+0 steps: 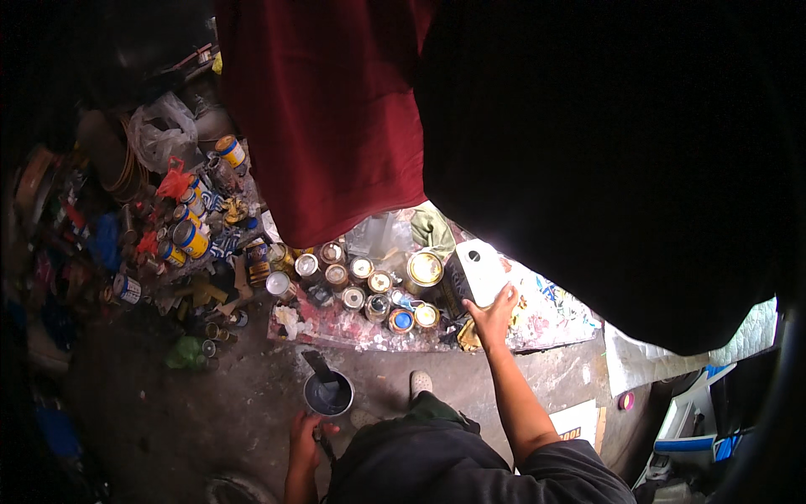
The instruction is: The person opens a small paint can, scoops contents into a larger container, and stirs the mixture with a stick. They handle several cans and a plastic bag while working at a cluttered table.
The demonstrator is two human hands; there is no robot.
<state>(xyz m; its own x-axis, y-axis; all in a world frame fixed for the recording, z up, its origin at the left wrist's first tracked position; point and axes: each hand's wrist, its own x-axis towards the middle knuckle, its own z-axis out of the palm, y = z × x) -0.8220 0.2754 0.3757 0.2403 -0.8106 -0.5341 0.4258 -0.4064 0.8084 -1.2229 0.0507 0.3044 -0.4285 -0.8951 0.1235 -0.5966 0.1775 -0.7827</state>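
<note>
Low at the left, my left hand [304,438] is closed on the dark handle of a small round metal pot [348,403]. A dark flat-bladed scraper [317,364] leans in the pot, its end standing above the rim. My right arm reaches out to the paint-stained bench, where my right hand [495,316] grips the near end of a rectangular can [484,273] with a white top, a round dark opening and dark sides. Thumb and fingers lie at opposite sides of it. Several round paint cans and jars stand left of the can, among them an open-looking yellowish one [425,269] and a blue-topped one [403,320].
A dark red cloth [336,118] hangs over the bench beside a large black shape. Yellow-and-blue cans [191,239], plastic bags [164,134] and clutter crowd the left. A white sheet [655,363] and a white-and-blue object [684,420] are at the right. My shoe [421,384] is on the concrete floor.
</note>
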